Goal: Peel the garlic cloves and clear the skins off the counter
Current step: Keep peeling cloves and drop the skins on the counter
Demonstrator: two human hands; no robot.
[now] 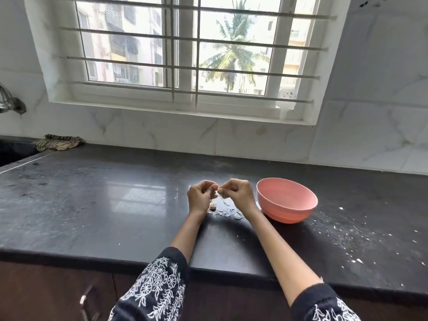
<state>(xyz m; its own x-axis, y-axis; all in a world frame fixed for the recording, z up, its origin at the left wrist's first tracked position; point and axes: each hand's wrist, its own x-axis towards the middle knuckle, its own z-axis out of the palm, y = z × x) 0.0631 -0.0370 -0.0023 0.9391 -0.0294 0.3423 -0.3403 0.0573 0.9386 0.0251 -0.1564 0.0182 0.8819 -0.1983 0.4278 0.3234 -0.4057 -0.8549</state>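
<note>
One garlic clove (217, 189) is pinched between the curled fingertips of two hands, the left hand (199, 197) and the right hand (238, 193), held just above the black worktop (104, 205). Under the hands lies a small scatter of papery garlic skins (225, 210), too many and too small to count, with one stubby root end piece (212, 206) among them. One pink bowl (286, 199) stands just right of the right hand. White flecks (347, 242) dot the worktop's right side. One striped cloth (58, 142) lies far left.
</note>
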